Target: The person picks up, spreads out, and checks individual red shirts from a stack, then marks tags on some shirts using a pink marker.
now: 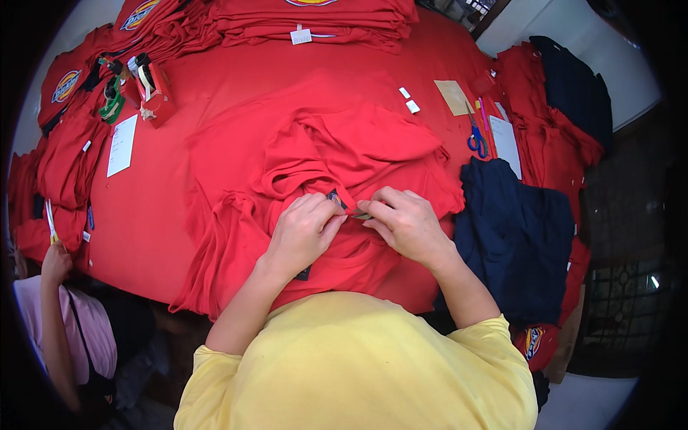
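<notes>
A red shirt (251, 172) lies bunched up on the table in front of me. A small dark neck label with a coloured emblem (335, 198) shows at its collar. My left hand (304, 233) is closed, pinching the red cloth beside this label. My right hand (408, 223) is closed too, close to the left one, with a small thin grey-green thing (362, 215) at its fingertips. Most of that thing is hidden by the fingers, so its kind cannot be made out.
Folded red shirts (322, 21) are stacked along the far side. A red tape dispenser (156, 97) stands at the left, blue-handled scissors (477, 140) at the right. Dark navy garments (512, 240) lie beside my right arm. At the left, another person's hand (56, 265) holds yellow-handled scissors (51, 221).
</notes>
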`<state>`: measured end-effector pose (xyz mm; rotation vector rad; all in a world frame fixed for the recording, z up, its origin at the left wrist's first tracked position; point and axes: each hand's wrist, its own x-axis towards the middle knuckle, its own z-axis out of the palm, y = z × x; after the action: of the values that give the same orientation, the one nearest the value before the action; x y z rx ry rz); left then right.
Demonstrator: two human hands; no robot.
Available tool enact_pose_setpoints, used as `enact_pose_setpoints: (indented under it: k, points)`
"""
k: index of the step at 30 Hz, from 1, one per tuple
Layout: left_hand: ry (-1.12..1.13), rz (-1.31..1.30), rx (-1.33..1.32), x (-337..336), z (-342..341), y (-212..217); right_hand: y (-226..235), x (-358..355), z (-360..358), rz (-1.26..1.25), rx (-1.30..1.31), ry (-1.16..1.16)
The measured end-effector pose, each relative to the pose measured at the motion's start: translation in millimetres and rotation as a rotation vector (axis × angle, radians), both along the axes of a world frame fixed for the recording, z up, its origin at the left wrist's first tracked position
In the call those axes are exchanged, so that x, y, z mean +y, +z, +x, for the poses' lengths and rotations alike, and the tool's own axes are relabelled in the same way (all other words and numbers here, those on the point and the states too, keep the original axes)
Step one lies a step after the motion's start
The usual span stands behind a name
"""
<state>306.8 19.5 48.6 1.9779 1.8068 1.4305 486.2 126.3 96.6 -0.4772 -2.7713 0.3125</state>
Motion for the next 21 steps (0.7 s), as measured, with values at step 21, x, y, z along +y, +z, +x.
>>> enact_pose_setpoints:
  k: [21]
  points:
    - [-0.148, 0.018, 0.034, -23, 12, 3, -17, 5, -35, 0.162, 0.062, 0.050]
